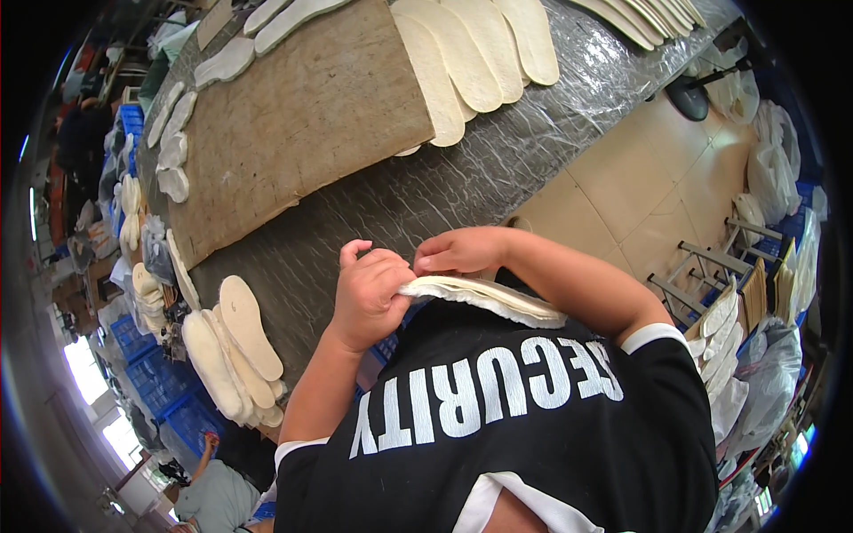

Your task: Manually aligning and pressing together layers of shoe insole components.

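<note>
A small stack of cream insoles (484, 296) with fluffy white edges lies across the front of my body. My left hand (369, 293) grips its left end, thumb pressed on it, the index finger raised and bent. Just beyond the stack, my right hand (464, 250) is curled, its fingertips close to my left hand's. Whatever it pinches is hidden from view. The far end of the stack reaches toward my right forearm. Below and to the left, a pile of insoles (240, 329) sits at the edge of the table.
A worn brown board (302, 115) lies on the dark, plastic-covered table (498, 169). Rows of pale insoles (453, 53) surround the board. To the right are metal-legged racks (711, 262) and bagged goods (773, 169). Another person (218, 493) is at lower left, near blue crates (191, 426).
</note>
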`<state>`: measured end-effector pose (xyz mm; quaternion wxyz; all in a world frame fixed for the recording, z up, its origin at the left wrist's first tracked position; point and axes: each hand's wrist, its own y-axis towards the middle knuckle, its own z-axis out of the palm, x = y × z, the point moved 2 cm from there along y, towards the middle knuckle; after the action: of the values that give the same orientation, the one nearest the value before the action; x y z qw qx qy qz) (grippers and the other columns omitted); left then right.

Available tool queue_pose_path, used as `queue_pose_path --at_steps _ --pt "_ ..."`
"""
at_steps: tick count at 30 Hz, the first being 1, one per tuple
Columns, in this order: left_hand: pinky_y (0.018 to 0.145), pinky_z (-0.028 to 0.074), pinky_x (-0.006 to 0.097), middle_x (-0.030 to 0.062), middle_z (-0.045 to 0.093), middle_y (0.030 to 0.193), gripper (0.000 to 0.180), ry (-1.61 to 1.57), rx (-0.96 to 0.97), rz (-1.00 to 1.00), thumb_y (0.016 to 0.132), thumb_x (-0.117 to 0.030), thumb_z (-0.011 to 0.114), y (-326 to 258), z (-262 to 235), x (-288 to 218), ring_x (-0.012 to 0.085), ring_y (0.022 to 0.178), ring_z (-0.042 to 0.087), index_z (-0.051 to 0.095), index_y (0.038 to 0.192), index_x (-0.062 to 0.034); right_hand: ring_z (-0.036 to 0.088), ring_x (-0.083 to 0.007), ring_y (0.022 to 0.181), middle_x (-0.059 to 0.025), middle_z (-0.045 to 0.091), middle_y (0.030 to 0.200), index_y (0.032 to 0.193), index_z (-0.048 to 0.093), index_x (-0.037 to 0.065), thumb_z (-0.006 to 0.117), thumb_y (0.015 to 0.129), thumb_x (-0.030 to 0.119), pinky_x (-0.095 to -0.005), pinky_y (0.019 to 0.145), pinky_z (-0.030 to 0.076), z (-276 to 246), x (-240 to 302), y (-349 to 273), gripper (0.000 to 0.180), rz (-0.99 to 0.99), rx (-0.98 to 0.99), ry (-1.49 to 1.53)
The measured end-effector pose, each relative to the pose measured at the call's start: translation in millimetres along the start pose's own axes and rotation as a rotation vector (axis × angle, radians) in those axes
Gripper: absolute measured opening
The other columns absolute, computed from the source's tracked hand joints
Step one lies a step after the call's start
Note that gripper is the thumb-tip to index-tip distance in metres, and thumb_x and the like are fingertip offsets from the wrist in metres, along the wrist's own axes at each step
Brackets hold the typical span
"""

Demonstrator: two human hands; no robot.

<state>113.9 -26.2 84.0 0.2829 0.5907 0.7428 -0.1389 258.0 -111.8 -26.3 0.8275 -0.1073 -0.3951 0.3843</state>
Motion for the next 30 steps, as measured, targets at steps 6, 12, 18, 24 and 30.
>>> queue_pose_path --at_steps 6,12,18,24,30 --pt "0.090 0.036 0.041 0.0030 0.065 0.075 0.013 -0.045 -0.048 -0.140 0.066 -0.007 0.071 -20.6 -5.8 6.9 0.0204 0.080 0.063 0.064 0.075 -0.0113 0.069 -0.0260 0.084 -0.0114 0.070 0.086 0.108 0.065 0.006 0.068 0.087 0.033 -0.0380 0.072 0.053 28.4 54.9 -79.5 0.034 -0.337 -0.109 -1.159" --pt "0.089 0.038 0.041 0.0032 0.065 0.077 0.024 -0.058 0.005 -0.190 0.070 -0.027 0.080 -22.2 -10.8 1.8 0.0214 0.081 0.062 0.066 0.079 -0.0090 0.068 -0.0307 0.069 -0.0109 0.067 0.067 0.087 0.066 0.008 0.071 0.079 0.031 -0.0415 0.062 0.052 48.6 46.6 -69.7 0.025 -0.213 -0.372 -1.619" --pt "0.088 0.038 0.041 0.0039 0.068 0.082 0.032 0.090 0.109 -0.167 0.076 -0.036 0.075 -10.8 -23.1 -18.3 0.0220 0.082 0.062 0.069 0.086 -0.0062 0.070 -0.0268 0.066 -0.0099 0.068 0.068 0.078 0.067 0.009 0.062 0.077 0.019 -0.0386 0.060 0.053 57.7 42.6 -67.4 0.012 -0.348 -0.435 -1.737" --pt "0.086 0.038 0.040 0.0023 0.069 0.081 0.022 0.078 0.074 -0.218 0.078 -0.027 0.074 -15.5 -28.3 -11.8 0.0202 0.082 0.062 0.070 0.086 -0.0069 0.068 -0.0220 0.063 -0.0074 0.068 0.067 0.076 0.065 0.008 0.061 0.077 0.020 -0.0345 0.059 0.050 59.7 43.4 -57.0 0.012 -0.536 -0.480 -1.854" --pt "0.075 0.044 0.038 0.0022 0.069 0.077 0.011 -0.055 0.039 -0.333 0.076 -0.023 0.071 -31.6 -12.2 5.3 0.0210 0.078 0.064 0.071 0.073 -0.0116 0.065 -0.0193 0.063 -0.0016 0.059 0.068 0.074 0.055 0.012 0.060 0.076 0.017 -0.0359 0.060 0.046 58.8 45.2 -47.5 0.008 -0.581 -0.443 -1.960"
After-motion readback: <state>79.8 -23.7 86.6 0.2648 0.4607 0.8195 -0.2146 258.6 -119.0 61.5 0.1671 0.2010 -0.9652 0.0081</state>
